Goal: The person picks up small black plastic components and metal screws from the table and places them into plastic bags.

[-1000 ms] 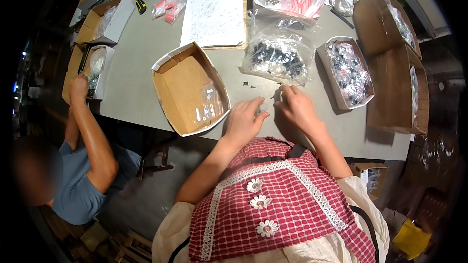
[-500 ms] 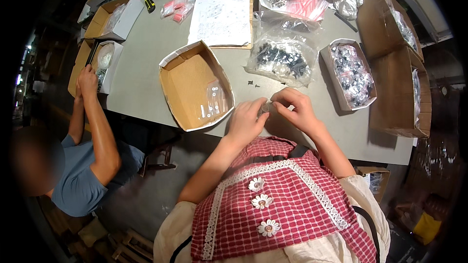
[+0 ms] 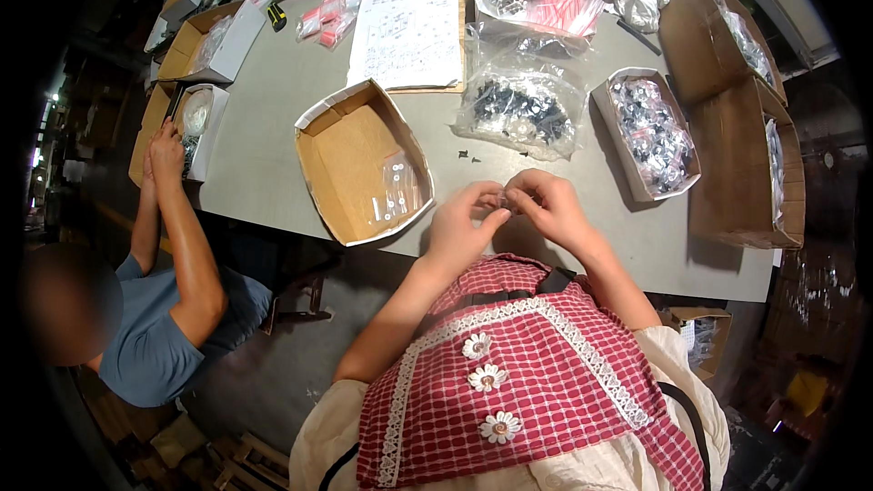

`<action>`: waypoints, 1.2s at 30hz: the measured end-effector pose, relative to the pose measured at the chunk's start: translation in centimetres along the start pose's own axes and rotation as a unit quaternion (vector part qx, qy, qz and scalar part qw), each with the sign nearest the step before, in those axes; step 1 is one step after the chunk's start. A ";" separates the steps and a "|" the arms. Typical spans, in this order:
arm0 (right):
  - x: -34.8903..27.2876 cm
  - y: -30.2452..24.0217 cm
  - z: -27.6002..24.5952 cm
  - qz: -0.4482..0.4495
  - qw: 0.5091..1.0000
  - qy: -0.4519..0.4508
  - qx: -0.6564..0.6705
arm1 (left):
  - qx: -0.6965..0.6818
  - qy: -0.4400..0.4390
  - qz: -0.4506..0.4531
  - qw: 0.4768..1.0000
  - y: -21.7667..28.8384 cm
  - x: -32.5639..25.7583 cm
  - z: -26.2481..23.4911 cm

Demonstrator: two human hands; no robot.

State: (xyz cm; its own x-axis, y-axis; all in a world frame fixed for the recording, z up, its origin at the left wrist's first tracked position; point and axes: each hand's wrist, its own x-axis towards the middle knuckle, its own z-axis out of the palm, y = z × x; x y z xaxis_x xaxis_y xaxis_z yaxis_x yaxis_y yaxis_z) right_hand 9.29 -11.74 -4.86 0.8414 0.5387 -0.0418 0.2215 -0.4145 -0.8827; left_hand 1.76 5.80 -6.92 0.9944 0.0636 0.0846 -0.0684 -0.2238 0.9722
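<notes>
My left hand [image 3: 464, 223] and my right hand [image 3: 546, 205] meet just above the near edge of the grey table [image 3: 273, 118], fingertips pinched together on a small clear bag [image 3: 503, 203] that is mostly hidden by the fingers. To their left stands an open cardboard box [image 3: 350, 159] with a few small clear packets [image 3: 396, 191] in it. Just beyond my hands lies a clear plastic bag of dark small parts [image 3: 518, 114], with two loose dark parts [image 3: 468, 156] on the table near it.
A box of shiny small parts [image 3: 650, 132] sits at right, with two brown cartons [image 3: 746, 173] beyond it. A printed sheet [image 3: 409, 36] and a pink-topped bag [image 3: 536, 0] lie at the back. At left a person in a blue shirt [image 3: 159, 345] reaches into a box [image 3: 195, 118].
My two hands have come together on the small bag. The person at left has shifted their hands at their box.
</notes>
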 end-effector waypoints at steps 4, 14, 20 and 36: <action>0.0 -0.3 -1.0 0.086 0.973 -0.097 0.193 | -0.271 -0.039 -0.192 0.942 -0.4 0.2 -0.6; -0.2 -2.7 -0.9 0.125 0.954 -0.127 0.239 | -0.237 -0.036 -0.161 0.957 0.3 0.0 -1.1; 0.4 -2.6 -1.0 0.130 0.958 -0.164 0.198 | -0.281 -0.040 -0.150 0.947 1.2 0.2 -1.3; -0.2 -2.5 -2.1 0.112 0.934 -0.130 0.313 | -0.087 -0.027 -0.049 0.995 2.8 0.6 -1.0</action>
State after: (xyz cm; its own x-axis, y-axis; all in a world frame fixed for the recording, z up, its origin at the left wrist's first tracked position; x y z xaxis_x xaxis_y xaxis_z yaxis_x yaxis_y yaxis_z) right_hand 9.61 -12.32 -1.72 0.6668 0.6830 -0.2982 -0.3450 -0.0718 -0.9358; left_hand 2.13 6.20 -3.89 0.9996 0.0230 -0.0190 0.0201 -0.0462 0.9987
